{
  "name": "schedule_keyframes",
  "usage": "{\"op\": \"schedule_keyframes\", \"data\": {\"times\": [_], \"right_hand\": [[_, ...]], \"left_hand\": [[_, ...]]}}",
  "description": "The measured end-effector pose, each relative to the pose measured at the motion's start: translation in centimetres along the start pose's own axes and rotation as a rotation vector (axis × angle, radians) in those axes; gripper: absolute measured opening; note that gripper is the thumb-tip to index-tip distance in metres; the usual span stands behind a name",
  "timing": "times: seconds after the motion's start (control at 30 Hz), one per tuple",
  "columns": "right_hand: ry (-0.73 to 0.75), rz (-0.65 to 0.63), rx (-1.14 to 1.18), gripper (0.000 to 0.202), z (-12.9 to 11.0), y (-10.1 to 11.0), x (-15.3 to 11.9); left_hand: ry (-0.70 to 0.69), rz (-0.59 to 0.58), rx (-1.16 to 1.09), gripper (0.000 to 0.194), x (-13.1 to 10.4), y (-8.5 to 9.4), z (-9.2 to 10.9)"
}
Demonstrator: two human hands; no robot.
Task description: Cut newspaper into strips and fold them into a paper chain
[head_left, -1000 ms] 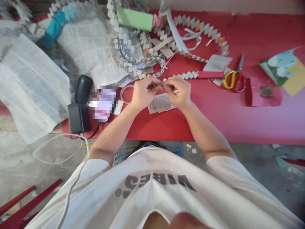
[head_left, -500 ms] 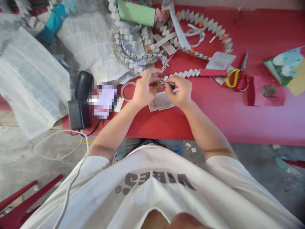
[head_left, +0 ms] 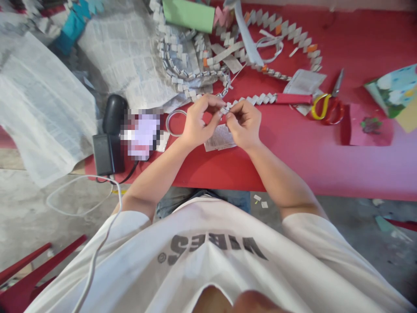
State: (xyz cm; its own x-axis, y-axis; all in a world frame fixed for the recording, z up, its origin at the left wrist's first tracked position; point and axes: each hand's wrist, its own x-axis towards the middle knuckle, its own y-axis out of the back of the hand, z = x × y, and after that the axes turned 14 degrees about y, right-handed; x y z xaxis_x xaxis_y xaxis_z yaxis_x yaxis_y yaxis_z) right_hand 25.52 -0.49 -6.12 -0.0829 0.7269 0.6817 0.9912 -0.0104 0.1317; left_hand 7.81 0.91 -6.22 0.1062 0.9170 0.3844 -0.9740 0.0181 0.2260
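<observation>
Over the red table, my left hand (head_left: 199,122) and my right hand (head_left: 245,124) meet fingertip to fingertip. Both pinch a small folded paper piece (head_left: 225,109) between thumbs and index fingers. Right behind the fingers runs a zigzag chain of folded paper (head_left: 260,99), its right end by a pink-red strip (head_left: 293,98). Whether the pinched piece is joined to this chain I cannot tell. Below my fingers lie small printed paper pieces (head_left: 219,138), partly covered by my right hand. A roll of tape (head_left: 172,123) rests beside my left hand.
Scissors (head_left: 325,108) with yellow and red handles lie right. A phone (head_left: 143,134), a black adapter (head_left: 107,154) and a black case (head_left: 114,114) sit left. Newspaper sheets (head_left: 45,108), more paper chains (head_left: 286,28) and a green paper (head_left: 189,15) cover the back and left.
The thin folded strip between my fingers now shows as a compact piece closer to the chain. My fingertips have come nearer together and turned slightly.
</observation>
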Motion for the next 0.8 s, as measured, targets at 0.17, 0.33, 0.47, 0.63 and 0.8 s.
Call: {"op": "schedule_keyframes", "data": {"times": [0.17,0.33,0.47,0.63,0.8], "right_hand": [[-0.008,0.004,-0.03,0.045,-0.1,-0.3,-0.2],[-0.02,0.059,-0.101,0.051,-0.2,-0.5,-0.1],[0.003,0.057,-0.105,0.051,-0.1,-0.5,-0.1],[0.005,0.025,-0.036,0.046,-0.1,-0.8,-0.4],[-0.008,0.04,-0.036,0.05,-0.1,-0.8,-0.3]], "left_hand": [[0.026,0.053,-0.076,0.047,-0.4,-1.1,-0.8],[0.128,0.049,-0.114,0.047,-0.4,-1.9,-1.1],[0.08,0.085,-0.083,0.051,-0.2,-1.8,-1.0],[0.004,0.131,-0.065,0.051,-0.3,-1.9,-0.8],[-0.013,0.119,-0.054,0.044,-0.2,-1.2,0.0]]}}
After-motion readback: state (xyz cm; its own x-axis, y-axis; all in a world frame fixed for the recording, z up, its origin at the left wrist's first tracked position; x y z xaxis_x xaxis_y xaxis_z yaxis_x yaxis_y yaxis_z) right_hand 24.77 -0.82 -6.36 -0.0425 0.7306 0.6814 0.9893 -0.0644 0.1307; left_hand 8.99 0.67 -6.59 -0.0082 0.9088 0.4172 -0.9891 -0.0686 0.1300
